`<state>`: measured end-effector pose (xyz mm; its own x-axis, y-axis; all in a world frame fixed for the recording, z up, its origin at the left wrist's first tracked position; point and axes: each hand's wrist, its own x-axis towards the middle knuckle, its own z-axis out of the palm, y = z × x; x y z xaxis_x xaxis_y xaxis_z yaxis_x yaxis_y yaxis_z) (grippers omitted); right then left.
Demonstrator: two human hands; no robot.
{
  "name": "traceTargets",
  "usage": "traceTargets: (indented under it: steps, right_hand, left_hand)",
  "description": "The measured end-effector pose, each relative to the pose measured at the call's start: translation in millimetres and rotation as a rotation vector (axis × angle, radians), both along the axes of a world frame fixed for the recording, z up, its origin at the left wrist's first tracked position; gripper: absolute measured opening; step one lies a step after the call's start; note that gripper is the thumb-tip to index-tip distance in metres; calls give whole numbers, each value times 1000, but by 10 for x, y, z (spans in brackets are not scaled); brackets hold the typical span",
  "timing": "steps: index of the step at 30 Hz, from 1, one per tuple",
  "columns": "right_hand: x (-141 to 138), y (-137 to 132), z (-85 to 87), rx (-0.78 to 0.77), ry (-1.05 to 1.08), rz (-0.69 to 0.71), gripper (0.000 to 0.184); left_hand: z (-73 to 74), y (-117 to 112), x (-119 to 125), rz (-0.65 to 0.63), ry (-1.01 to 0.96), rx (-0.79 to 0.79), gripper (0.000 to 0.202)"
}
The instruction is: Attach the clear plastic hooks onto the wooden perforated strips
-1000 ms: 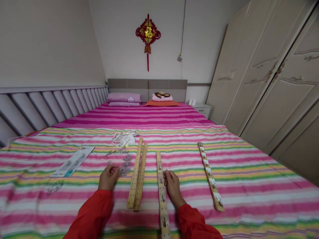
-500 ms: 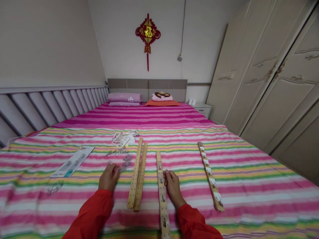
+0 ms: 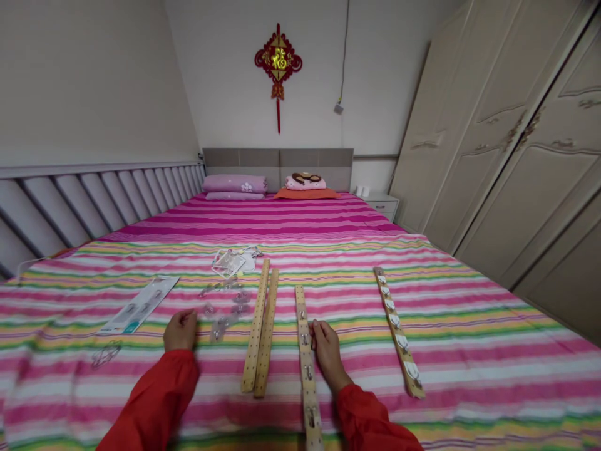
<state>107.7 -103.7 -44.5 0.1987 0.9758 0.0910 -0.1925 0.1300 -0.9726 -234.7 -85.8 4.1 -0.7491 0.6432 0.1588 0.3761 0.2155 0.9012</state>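
My left hand (image 3: 181,331) hovers over the striped cloth with its fingers curled together; what they hold, if anything, is hidden. Just to its right lie several clear adhesive hooks (image 3: 220,324). My right hand (image 3: 327,354) is closed, its fingertips at the right edge of a wooden strip (image 3: 306,358). Metal hooks on clear pads sit along that strip. I cannot tell whether the fingers grip the strip or some small thing. Two bare wooden strips with small holes, a left one (image 3: 255,335) and a right one (image 3: 267,341), lie side by side between my hands.
Another wooden strip (image 3: 398,335) with white hooks lies far right. At left are a hook package (image 3: 141,307) and a thin wire tangle (image 3: 106,354). Packaging scraps (image 3: 233,260) lie farther back. A railing (image 3: 103,203) borders the bed, and a wardrobe (image 3: 507,163) stands right.
My left hand has moved left, away from the clear hooks, and more of them now show. My right hand stays at the hooked strip.
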Motion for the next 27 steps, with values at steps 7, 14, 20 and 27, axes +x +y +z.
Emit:
traceTargets:
  steps: [7, 14, 20, 27]
  right_hand:
    - [0, 4, -11, 3, -8, -7, 43]
    - [1, 4, -7, -1, 1, 4, 42]
    - [-1, -10, 12, 11, -19, -15, 43]
    - [-8, 15, -32, 6, -6, -11, 44]
  left_hand:
    - [40, 258, -154, -93, 121, -371, 31]
    - [43, 246, -111, -101, 96, -387, 24]
    - [82, 219, -126, -88, 151, -471, 31]
    - [120, 314, -16, -104, 144, -483, 29]
